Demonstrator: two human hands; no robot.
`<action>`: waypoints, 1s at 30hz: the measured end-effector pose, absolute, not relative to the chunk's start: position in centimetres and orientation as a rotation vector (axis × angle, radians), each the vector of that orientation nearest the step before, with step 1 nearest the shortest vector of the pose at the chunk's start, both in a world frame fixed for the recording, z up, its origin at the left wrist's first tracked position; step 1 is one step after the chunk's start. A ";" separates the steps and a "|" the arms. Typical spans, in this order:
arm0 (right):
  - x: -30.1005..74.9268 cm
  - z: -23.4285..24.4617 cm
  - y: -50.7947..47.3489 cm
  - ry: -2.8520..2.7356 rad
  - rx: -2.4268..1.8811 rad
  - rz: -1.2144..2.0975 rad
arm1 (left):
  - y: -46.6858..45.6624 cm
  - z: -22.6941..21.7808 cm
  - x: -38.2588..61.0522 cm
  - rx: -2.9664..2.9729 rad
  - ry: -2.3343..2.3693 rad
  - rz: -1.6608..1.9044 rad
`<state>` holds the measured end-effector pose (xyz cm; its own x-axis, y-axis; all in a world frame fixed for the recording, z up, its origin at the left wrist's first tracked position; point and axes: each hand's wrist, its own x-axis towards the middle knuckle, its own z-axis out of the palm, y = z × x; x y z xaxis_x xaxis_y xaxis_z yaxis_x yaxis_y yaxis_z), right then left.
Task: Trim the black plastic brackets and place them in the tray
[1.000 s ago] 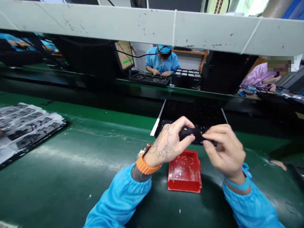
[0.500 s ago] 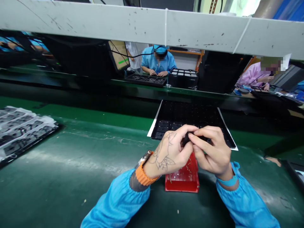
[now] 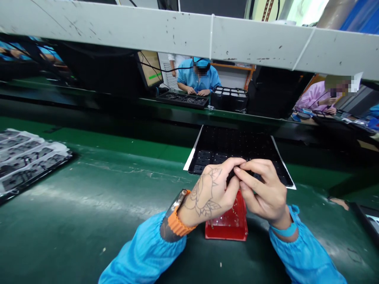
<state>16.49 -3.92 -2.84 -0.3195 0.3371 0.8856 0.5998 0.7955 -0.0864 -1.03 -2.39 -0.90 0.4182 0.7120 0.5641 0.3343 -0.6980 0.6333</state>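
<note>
My left hand [image 3: 211, 189] and my right hand [image 3: 263, 189] meet at the fingertips, both closed around a small dark part [image 3: 230, 176]. Most of that part is hidden by the fingers, so its kind does not show. Below them on the green bench sits a red bin [image 3: 226, 232] with small light-coloured pieces inside, partly covered by my hands. Just beyond my fingers lies a black compartment tray [image 3: 237, 142], on white sheeting that sticks out at its sides.
At the left is another tray [image 3: 29, 165] with white strips and dark parts. A grey beam [image 3: 133, 31] crosses overhead. Across the bench a co-worker in blue [image 3: 198, 81] sits behind a black tray [image 3: 182, 99]; a person in pink [image 3: 315, 96] is at the right. A dark tray edge [image 3: 367, 221] shows at right.
My hands stay together over the bin, with the fingers shifting slightly around the dark part, of which less shows now. The view has moved a little.
</note>
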 end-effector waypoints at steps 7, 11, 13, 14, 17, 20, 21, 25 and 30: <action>16.2 -3.1 -3.9 -1.903 -0.682 -0.307 | -2.4 -0.7 -1.1 2.206 0.849 1.202; 16.1 -3.2 -4.0 -1.884 -0.689 -0.318 | -2.6 -0.6 -1.0 2.175 0.849 1.233; 16.0 -3.1 -4.1 -1.881 -0.685 -0.318 | -2.7 -0.5 -1.0 2.164 0.859 1.231; 16.0 -3.1 -4.1 -1.881 -0.678 -0.317 | -2.7 -0.5 -1.0 2.163 0.860 1.228; 16.0 -3.1 -4.1 -1.885 -0.667 -0.318 | -2.8 -0.4 -1.1 2.178 0.870 1.218; 15.9 -3.1 -4.1 -1.880 -0.678 -0.326 | -2.8 -0.4 -1.1 2.178 0.872 1.221; 15.9 -3.1 -4.1 -1.875 -0.678 -0.326 | -2.7 -0.4 -1.1 2.173 0.867 1.223; 15.9 -3.1 -4.1 -1.851 -0.666 -0.311 | -2.6 -0.5 -1.1 2.145 0.828 1.200; 15.9 -2.9 -4.1 -1.806 -0.652 -0.246 | -2.8 -0.3 -1.0 2.119 0.815 1.161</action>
